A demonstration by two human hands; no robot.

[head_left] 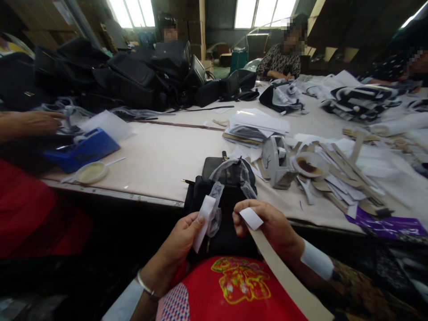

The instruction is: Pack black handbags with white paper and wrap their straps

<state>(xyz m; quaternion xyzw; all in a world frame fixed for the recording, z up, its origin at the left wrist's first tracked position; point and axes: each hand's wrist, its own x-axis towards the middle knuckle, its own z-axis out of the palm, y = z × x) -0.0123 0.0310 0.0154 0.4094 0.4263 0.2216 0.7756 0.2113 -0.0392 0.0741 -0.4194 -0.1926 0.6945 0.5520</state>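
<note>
Strip, beige, white at upper end [284,272]: in right hand's [276,225] curled fingers; long axis slanting down rightward, lower end cut off. White piece [204,220]: pinched in left hand's [182,234] fingers, before wrapped strap [245,178]; contact unclear. Bag [229,223], black: between hands, against bench [157,160]; base hidden.

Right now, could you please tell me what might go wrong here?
The long, flat beige strip from the right hand might crease across the red printed garment. The boxy black bag, reaching past the pale tabletop, could slip. Crinkled clear plastic might catch the white strip in the left hand.
</note>
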